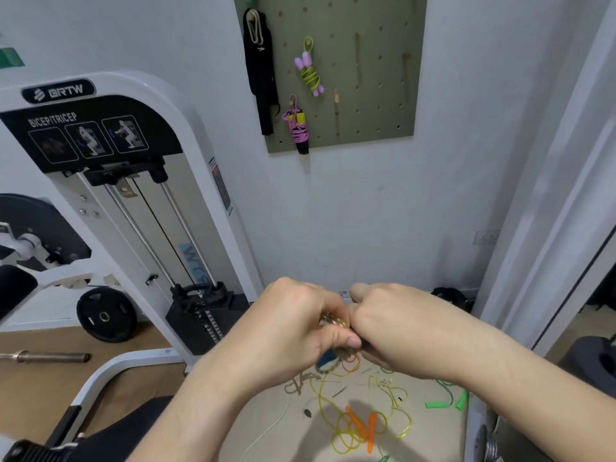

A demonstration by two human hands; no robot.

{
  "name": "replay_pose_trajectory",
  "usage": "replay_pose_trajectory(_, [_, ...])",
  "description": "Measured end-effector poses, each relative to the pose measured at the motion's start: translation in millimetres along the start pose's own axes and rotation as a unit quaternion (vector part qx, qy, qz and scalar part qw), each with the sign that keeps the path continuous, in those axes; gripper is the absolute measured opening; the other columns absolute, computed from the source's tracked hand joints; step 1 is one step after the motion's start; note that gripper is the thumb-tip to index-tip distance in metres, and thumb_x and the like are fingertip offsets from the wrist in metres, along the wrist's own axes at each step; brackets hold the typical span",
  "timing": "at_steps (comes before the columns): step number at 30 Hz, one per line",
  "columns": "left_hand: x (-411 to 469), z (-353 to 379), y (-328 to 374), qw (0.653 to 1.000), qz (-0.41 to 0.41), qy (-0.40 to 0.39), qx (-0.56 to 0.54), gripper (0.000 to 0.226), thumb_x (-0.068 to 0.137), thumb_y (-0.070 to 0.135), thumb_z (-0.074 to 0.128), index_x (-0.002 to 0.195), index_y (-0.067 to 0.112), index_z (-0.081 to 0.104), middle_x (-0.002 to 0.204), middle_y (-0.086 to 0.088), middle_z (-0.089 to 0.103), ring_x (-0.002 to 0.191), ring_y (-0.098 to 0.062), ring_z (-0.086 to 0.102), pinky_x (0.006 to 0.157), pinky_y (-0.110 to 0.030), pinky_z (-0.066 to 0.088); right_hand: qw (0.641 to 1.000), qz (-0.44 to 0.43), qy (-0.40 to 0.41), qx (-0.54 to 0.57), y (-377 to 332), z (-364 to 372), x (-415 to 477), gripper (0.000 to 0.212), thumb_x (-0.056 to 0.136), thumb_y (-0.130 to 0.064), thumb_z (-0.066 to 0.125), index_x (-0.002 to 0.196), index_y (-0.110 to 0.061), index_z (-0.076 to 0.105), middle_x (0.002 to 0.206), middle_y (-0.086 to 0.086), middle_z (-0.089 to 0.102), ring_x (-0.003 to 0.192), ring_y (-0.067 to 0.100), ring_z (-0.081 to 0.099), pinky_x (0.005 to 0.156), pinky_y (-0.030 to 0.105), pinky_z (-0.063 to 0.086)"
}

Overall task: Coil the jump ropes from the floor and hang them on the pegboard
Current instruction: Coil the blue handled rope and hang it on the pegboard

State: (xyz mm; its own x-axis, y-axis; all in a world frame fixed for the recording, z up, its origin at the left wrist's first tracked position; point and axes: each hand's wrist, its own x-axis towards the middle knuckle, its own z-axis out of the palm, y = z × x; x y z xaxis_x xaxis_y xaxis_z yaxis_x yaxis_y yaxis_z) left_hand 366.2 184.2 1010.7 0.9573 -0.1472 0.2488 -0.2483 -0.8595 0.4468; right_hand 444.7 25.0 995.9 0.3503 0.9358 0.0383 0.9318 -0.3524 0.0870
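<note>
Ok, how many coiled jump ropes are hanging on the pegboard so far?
2. A green rope with lilac handles hangs high on the pegboard; a pink rope hangs below it. The black bundle left of them may be another.

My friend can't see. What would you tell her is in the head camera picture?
A left hand and a right hand grip a bundled rope between them. Below, a yellow rope and a green rope lie loose on the floor. Above, a pink rope and a lime rope hang coiled on the pegboard.
</note>
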Motion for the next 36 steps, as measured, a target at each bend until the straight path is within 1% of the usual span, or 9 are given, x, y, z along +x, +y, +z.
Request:
replay_pose_trajectory(4, [-2,-2,2,0.991,-0.076,-0.005,-0.108,0.016,0.069,0.028,0.085,0.076,0.023,0.072,0.064,0.007,0.069,0.059,-0.003,0.063,0.057,-0.022,0.049,0.999,0.002,0.029,-0.021,-2,3,-3,0.018,0.093,-0.029,0.052,0.103,-0.014,0.055,0.089,0.004,0.047,0.088,0.029,0.061,0.062,0.034,0.038])
replay_pose_trajectory(7, [0,-9,4,0.968,-0.112,0.016,-0.223,0.020,0.061,0.018,0.088,0.074,0.018,0.073,0.064,0.001,0.069,0.058,-0.006,0.060,0.055,-0.019,0.047,0.994,-0.013,0.107,-0.021,3,7,-6,0.019,0.073,-0.028,0.070,0.078,-0.018,0.055,0.067,0.001,0.053,0.053,0.025,0.059,0.040,0.029,0.035])
replay_pose_trajectory(17, [5,4,-23,0.880,-0.117,-0.031,-0.460,0.045,0.044,0.056,0.090,0.063,0.019,0.074,0.063,-0.002,0.068,0.056,-0.015,0.057,0.058,-0.026,0.040,0.984,-0.047,0.149,0.085,-1,-7,-14,0.015,0.071,-0.036,0.051,0.071,-0.021,0.049,0.063,-0.006,0.047,0.051,0.019,0.052,0.045,0.025,0.034])
replay_pose_trajectory(21, [4,7,-21,0.895,-0.157,0.008,-0.417,0.022,0.068,0.029,0.085,0.056,0.018,0.070,0.056,0.003,0.065,0.051,-0.004,0.057,0.050,-0.016,0.044,0.976,-0.019,0.160,0.148,-2,-3,-16,0.018,0.079,-0.039,0.048,0.079,-0.022,0.053,0.068,-0.014,0.038,0.058,0.011,0.042,0.052,0.022,0.029])
replay_pose_trajectory(24, [2,19,-13,0.894,-0.182,0.041,-0.407,0.044,0.079,-0.016,0.064,0.051,0.018,0.060,0.046,0.010,0.053,0.045,0.004,0.049,0.044,-0.012,0.036,0.964,0.033,0.167,0.206,-6,-8,-15,0.016,0.076,-0.035,0.055,0.072,-0.023,0.046,0.057,-0.008,0.040,0.055,0.014,0.036,0.048,0.025,0.027])
replay_pose_trajectory(27, [-2,43,-3,0.866,-0.208,0.126,-0.438,0.055,0.085,-0.019,0.044,0.049,0.021,0.056,0.044,0.009,0.042,0.043,-0.003,0.033,0.043,-0.016,0.024,0.890,0.120,0.183,0.401,-6,-2,-7,0.017,0.061,-0.030,0.058,0.070,-0.015,0.052,0.055,0.004,0.048,0.049,0.009,0.036,0.048,0.029,0.031])
replay_pose_trajectory(32, [-7,65,-6,0.875,-0.225,0.194,-0.383,0.020,0.089,0.014,0.064,0.070,0.009,0.069,0.050,0.001,0.056,0.043,-0.004,0.040,0.046,-0.015,0.031,0.604,0.217,0.103,0.760,4,30,5,0.045,0.059,-0.004,0.052,0.103,-0.011,0.046,0.053,0.000,0.036,0.042,0.010,0.021,0.040,0.017,0.018])
replay_pose_trajectory(34, [-11,64,-2,0.902,-0.215,0.165,-0.337,0.007,0.088,0.015,0.067,0.085,0.015,0.074,0.053,0.007,0.059,0.045,0.002,0.047,0.051,-0.010,0.036,0.569,0.240,0.109,0.779,10,37,7,0.045,0.063,-0.001,0.053,0.106,-0.015,0.046,0.054,0.000,0.036,0.043,0.009,0.020,0.040,0.015,0.017])
replay_pose_trajectory(36, [-14,63,-3,0.940,-0.201,0.151,-0.233,0.012,0.086,0.022,0.070,0.095,0.027,0.075,0.057,0.016,0.063,0.053,0.005,0.055,0.058,-0.013,0.042,0.609,0.284,0.120,0.731,14,41,9,0.042,0.071,0.003,0.056,0.107,-0.015,0.045,0.057,0.000,0.040,0.043,0.012,0.025,0.040,0.018,0.020])
